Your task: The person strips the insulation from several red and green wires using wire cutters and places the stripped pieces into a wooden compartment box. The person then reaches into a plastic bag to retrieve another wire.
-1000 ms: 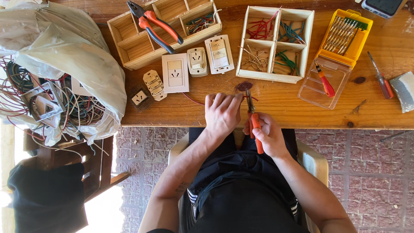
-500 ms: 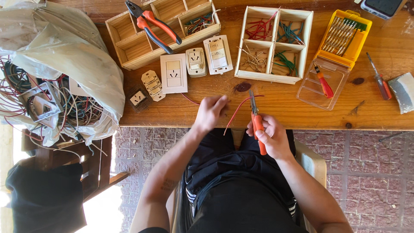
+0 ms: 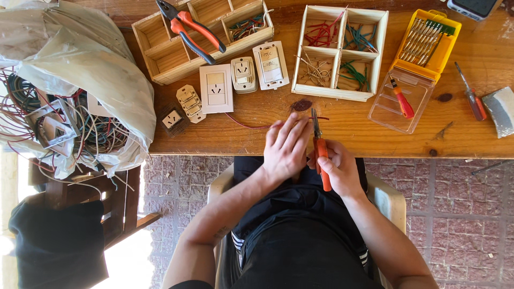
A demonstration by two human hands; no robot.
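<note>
At frame centre our right hand (image 3: 336, 170) grips orange-handled pliers (image 3: 319, 152); our left hand (image 3: 286, 145), fingers spread, presses the thin red wire (image 3: 247, 126) on the desk (image 3: 342, 128): light, limp, best pinched near its end

Left hand (image 3: 288, 147) covers most of the red wire (image 3: 247, 126), plier (image 3: 319, 152) tips are too tiny to read, and that dark device (image 3: 476, 7) top right is cropped.

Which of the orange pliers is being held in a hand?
The slim orange-handled pliers at the table's near edge, gripped by the right hand. The bigger orange and black pliers lie untouched across the wooden tray at the back.
</note>
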